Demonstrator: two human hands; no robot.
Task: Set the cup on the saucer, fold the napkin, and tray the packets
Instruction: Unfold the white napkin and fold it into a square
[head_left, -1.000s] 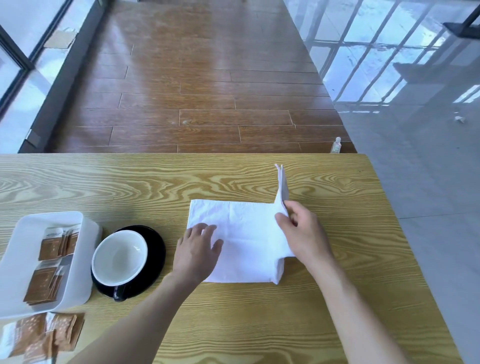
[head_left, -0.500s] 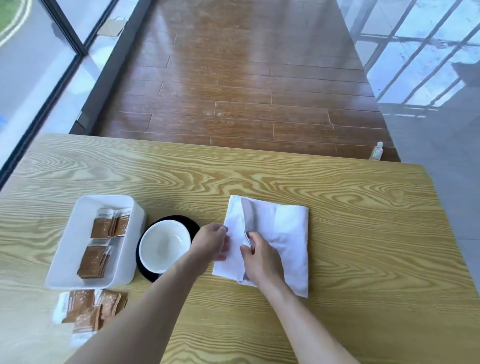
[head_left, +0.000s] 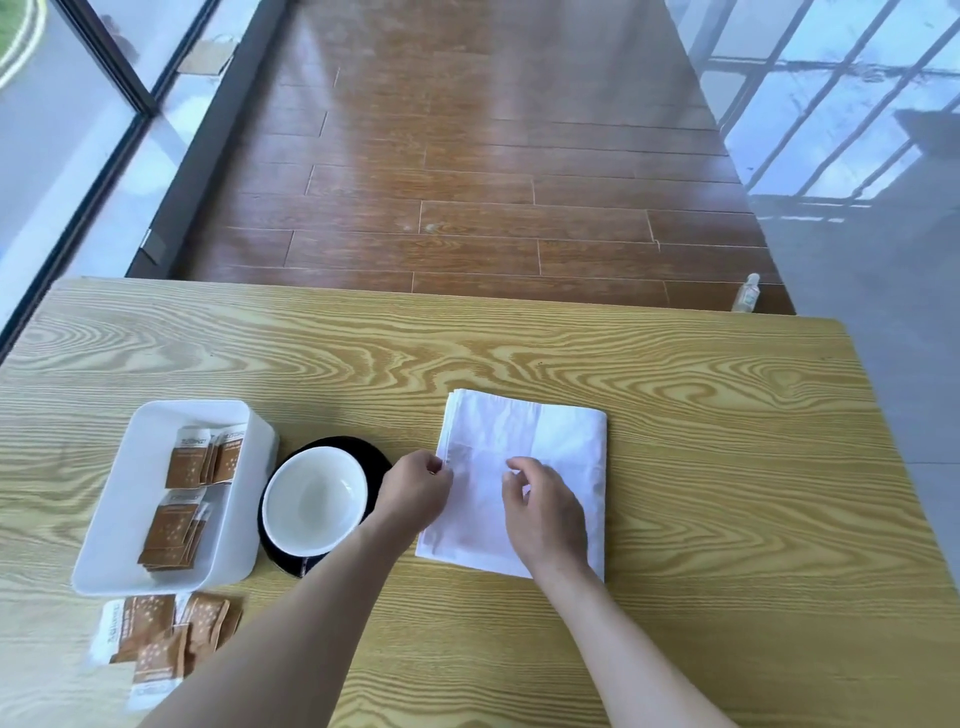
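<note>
A: Where does the napkin (head_left: 524, 467) lie?

B: Flat on the wooden desk (head_left: 727, 467), folded into an upright rectangle, its stacked edges showing at the far left corner. The right edge has wide bare desk beside it; the far edge also has open wood up to the desk's rim.

A: And the hands?

B: The left hand (head_left: 415, 493) sits at the napkin's left edge, fingers curled, its grip pinching that edge. The right hand (head_left: 545, 514) rests on the near middle of the cloth, fingers bent down onto it; whether its grip holds a layer or only presses, I cannot tell.

A: The cup?

B: The white cup (head_left: 314, 501) stands on the black saucer (head_left: 371, 454), just left of the left hand, the saucer close to the white tray (head_left: 130, 493) on its other side.

A: The packets?

B: Brown packets in tray (head_left: 182, 493) lie in two small stacks. A loose heap of packets (head_left: 166, 639) lies on the desk just in front of the tray, near the left forearm. Little free room on that side; the right half of the desk is bare
</note>
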